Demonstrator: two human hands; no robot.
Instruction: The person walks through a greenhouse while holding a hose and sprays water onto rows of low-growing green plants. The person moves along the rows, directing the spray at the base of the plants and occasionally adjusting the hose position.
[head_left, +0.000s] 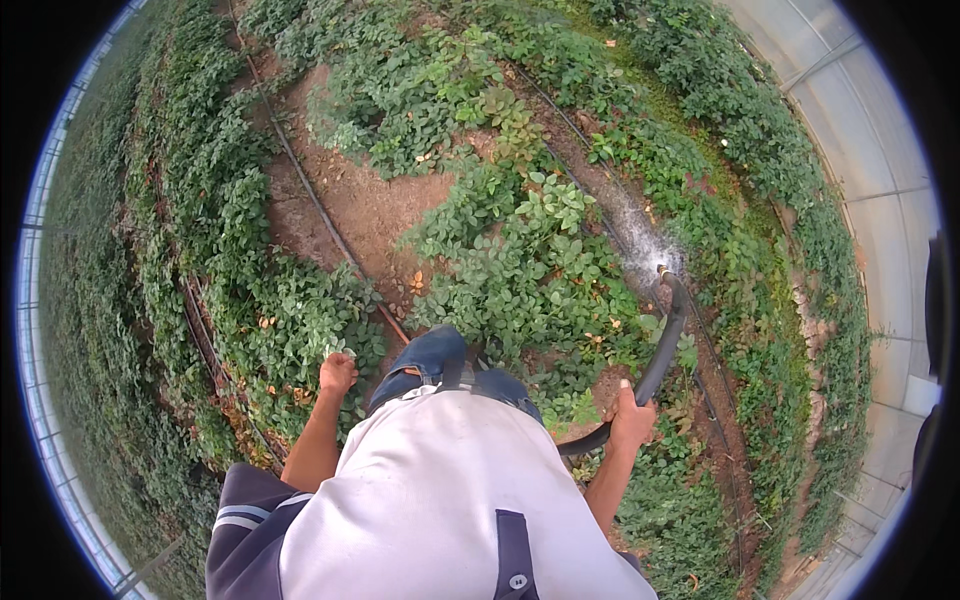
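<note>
My right hand (631, 421) grips a thick black hose (663, 352), thumb on top. From my fist the hose curves up to a nozzle end (663, 270) with a yellowish band. Water spray (651, 251) bursts from that end over the soil between leafy plants. Behind my fist the hose (589, 442) runs back toward my waist. My left hand (339, 373) hangs at my left side with curled fingers, close to pale green leaves (330, 330); whether it pinches a leaf is unclear.
Thin black irrigation pipes (559, 112) run along the soil row at right. Another pipe (315, 199) crosses bare reddish soil (375, 214) ahead of my legs. Dense leafy plants (525, 262) spread around me. A pale greenhouse wall (874, 142) bounds the right side.
</note>
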